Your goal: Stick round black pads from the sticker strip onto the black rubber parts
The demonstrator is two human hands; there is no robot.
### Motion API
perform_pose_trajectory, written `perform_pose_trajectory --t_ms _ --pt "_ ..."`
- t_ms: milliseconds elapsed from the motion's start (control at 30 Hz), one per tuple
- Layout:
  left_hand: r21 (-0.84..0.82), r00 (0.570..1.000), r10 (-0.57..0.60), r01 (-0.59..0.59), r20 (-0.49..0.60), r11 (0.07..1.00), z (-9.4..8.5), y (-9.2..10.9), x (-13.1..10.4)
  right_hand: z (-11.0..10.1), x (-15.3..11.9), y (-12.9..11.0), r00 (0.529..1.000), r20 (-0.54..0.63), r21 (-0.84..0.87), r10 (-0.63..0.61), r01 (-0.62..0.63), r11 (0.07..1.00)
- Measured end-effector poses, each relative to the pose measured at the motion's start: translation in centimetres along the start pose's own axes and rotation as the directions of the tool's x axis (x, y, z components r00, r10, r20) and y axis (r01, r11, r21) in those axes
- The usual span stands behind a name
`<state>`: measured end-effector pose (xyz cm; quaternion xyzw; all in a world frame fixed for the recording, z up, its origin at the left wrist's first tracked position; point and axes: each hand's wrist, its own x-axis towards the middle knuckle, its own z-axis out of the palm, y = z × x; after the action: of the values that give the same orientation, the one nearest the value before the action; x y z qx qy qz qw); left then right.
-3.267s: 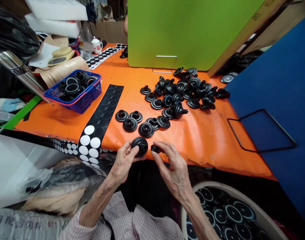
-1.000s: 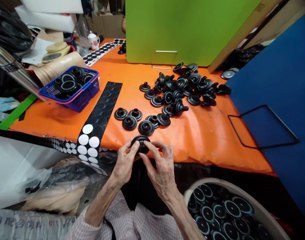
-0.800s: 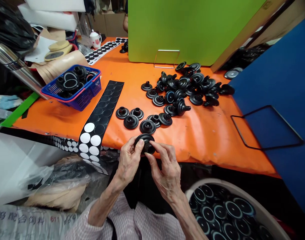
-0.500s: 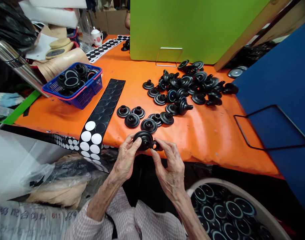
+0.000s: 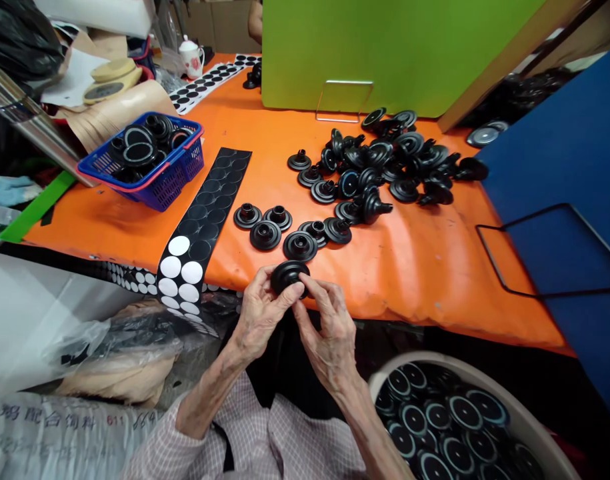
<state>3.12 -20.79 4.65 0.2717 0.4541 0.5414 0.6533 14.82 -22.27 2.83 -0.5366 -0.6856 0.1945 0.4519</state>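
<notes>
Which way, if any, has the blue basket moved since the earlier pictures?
No; the blue basket sits just left of the black strip, as before.

Black disc (image 5: 287, 273): round, stepped rings rising toward the middle, slight shine. Pinched between left grip (image 5: 261, 311) and right grip (image 5: 329, 321), touching both. Tilted, ringed face up and toward the wearer. Far rim pokes out just beyond both grips, in plain view; near rim covered by them. Middle mostly hidden under right grip, can't tell if a separate part sits there. Underside hidden too.
</notes>
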Motion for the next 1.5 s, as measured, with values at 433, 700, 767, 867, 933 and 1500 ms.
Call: perform_pose_trajectory --t_ms 433,700,767,867,933,1500 --pt "-0.084 0.987 -0.04 0.053 0.153 0.995 -0.8 0.6 -0.1 -0.5 1.1 -1.5 0.861 0.241 0.5 0.447 -0.505 0.704" --pt "0.07 0.989 0.109 -0.117 0.097 0.991 -1.2 -0.5 -0.3 0.2 0.9 -1.2 0.886 0.228 0.478 0.404 -0.463 0.746" --pt "0.019 0.992 0.114 -0.115 0.055 0.993 -1.0 -0.8 -0.4 0.7 1.1 -1.1 0.896 0.228 0.503 0.381 -0.443 0.742" --pt "-0.17 0.997 0.066 -0.057 0.05 0.984 -0.7 -0.8 -0.4 1.3 1.3 -1.0 0.894 0.209 0.552 0.397 -0.443 0.707" --pt "-0.253 0.997 0.032 -0.014 0.068 0.967 -0.7 -0.5 -0.2 1.5 1.4 -1.2 0.883 0.212 0.552 0.419 -0.462 0.695" --pt "-0.098 0.982 0.024 -0.006 0.186 0.995 -2.2 0.2 -0.1 0.4 0.8 -1.4 0.887 0.264 0.564 0.378 -0.46 0.686"
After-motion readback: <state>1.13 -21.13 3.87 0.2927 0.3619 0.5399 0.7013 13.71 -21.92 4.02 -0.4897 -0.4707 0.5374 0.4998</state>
